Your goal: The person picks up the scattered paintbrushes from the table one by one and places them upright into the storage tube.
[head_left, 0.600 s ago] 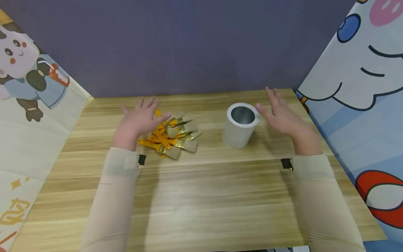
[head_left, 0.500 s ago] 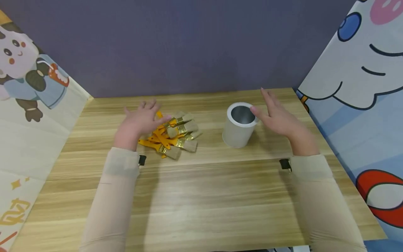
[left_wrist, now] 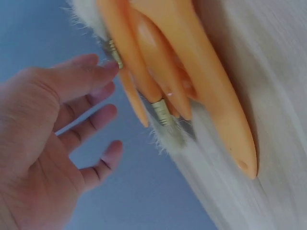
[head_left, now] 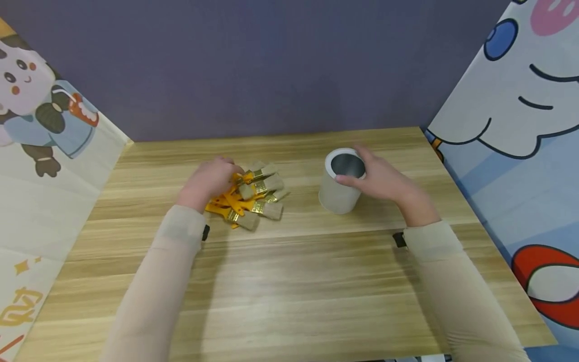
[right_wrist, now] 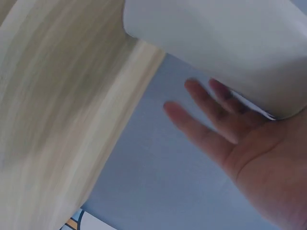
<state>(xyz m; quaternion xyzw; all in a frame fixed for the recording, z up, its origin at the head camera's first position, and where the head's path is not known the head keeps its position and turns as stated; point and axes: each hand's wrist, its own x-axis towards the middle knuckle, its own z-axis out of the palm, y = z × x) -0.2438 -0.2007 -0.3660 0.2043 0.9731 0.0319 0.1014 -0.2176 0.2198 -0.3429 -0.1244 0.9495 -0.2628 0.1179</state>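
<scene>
Several paintbrushes (head_left: 260,190) with orange handles, brass-coloured ferrules and pale bristles lie in a heap on the left. My left hand (head_left: 209,182) reaches over their handle ends. In the left wrist view its fingers are loosely bent, with the thumb tip right at one brush's ferrule (left_wrist: 115,53). On the right stands an upright white can (head_left: 338,195) with an open top and a grey inside. My right hand (head_left: 384,178) spreads round the can's right side, thumb at the near rim. Seen from the right wrist, its fingers (right_wrist: 201,136) stretch loosely beside the can wall.
Both things stand on a wood-grain table (head_left: 289,281). A plain dark blue-grey panel (head_left: 271,70) rises behind it. Printed cartoon sheets flank it, one on the left (head_left: 50,201) and one on the right (head_left: 524,166).
My left hand has dropped onto the brush handles and its fingers have bent. The right hand has moved left and down to the can. Can and brushes look unmoved.
</scene>
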